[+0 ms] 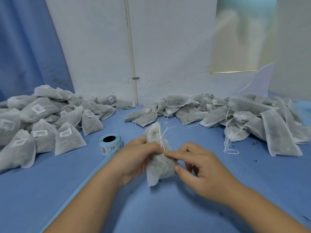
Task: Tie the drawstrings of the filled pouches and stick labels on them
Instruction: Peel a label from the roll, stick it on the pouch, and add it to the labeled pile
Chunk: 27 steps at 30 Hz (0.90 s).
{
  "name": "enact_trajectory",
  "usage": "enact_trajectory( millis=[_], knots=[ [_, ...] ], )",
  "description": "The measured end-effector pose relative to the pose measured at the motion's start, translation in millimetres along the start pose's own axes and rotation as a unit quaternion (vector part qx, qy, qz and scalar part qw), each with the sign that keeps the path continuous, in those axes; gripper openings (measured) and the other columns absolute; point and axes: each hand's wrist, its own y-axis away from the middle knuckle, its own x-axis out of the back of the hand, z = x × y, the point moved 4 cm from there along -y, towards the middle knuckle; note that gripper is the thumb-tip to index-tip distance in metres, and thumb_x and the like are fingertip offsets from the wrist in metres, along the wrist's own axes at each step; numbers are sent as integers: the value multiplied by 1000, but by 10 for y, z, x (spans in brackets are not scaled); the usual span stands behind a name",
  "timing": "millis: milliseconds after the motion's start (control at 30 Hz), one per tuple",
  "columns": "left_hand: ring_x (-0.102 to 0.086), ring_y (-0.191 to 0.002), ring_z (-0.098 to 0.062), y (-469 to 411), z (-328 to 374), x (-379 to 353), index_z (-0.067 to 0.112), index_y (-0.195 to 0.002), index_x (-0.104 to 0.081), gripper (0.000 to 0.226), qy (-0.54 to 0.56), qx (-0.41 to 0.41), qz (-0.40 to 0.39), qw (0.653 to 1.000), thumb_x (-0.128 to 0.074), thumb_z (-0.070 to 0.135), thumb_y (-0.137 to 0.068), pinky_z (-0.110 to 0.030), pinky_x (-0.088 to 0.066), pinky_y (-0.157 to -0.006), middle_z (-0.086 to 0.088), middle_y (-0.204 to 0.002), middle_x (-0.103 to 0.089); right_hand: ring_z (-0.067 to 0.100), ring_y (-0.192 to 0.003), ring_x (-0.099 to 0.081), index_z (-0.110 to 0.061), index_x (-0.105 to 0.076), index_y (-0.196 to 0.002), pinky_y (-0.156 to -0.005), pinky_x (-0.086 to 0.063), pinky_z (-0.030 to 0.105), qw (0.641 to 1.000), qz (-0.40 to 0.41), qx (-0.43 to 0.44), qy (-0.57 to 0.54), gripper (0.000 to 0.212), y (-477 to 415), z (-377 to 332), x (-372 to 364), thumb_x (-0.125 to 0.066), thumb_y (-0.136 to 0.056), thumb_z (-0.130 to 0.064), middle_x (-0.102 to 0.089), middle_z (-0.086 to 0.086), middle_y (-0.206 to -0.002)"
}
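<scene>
The blue table (50, 190) carries everything, and places are easiest read from the label roll (110, 144) standing on it. To the left of the roll spreads the heap of labelled pouches (42, 125), their necks cinched and white stickers facing up, probably kept apart as finished work. Far to the right of the roll, against the wall, lies the heap of unlabelled pouches (235, 115), flat, with strings trailing loose, apparently the stock still to be done. Just right of the roll and nearer the person, both hands meet. The left hand (134, 157) grips one filled pouch (159, 167) with its fingers curled round the gathered neck, seemingly to hold the mouth closed while the string is worked. The right hand (198, 167) comes in from the other side: its forefinger reaches to the neck and appears to pinch the string there, its thumb lies against the body of the bag and its other fingers are curled. So the pouch stands upright between the two hands, touching both, lifted just right of the roll. The roll sits within easy reach of the left hand, likely for the sticker that follows. Smallest is the drawstring (161, 138), running from the pinch up past the neck with its loose ends flaring above the roll's level.
</scene>
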Motion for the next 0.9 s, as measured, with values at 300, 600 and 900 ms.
enact_trajectory(
  millis=[300, 600, 900],
  knots=[
    [-68, -77, -25, 144, 370, 1383, 6, -96, -58, 29, 289, -86, 103, 948, -49, 5, -68, -38, -61, -67, -10, -88, -65, 3, -64, -53, -43, -61, -97, -63, -43, 10, 985, -51, -114, -118, 28, -591, -78, -658, -59, -85, -18, -61, -19, -91],
    [-72, -73, -31, 62, -40, 1665, 1, -66, -72, 33, 317, -69, 91, 942, -40, 6, -75, -44, -55, -82, -16, -79, -69, 10, -83, -57, -28, -64, -97, -79, -51, 30, 980, -73, -186, -22, 14, -1203, -106, -1417, -58, -84, -25, -62, -14, -86],
    [-70, -68, -30, -17, -167, 1717, 2, -81, -67, 26, 371, -62, 67, 924, -42, 9, -72, -38, -59, -62, -14, -77, -70, 10, -81, -59, -20, -69, -92, -77, -50, 29, 985, -11, -169, -25, 12, -1056, -141, -1682, -60, -85, -23, -65, -10, -86]
  ],
)
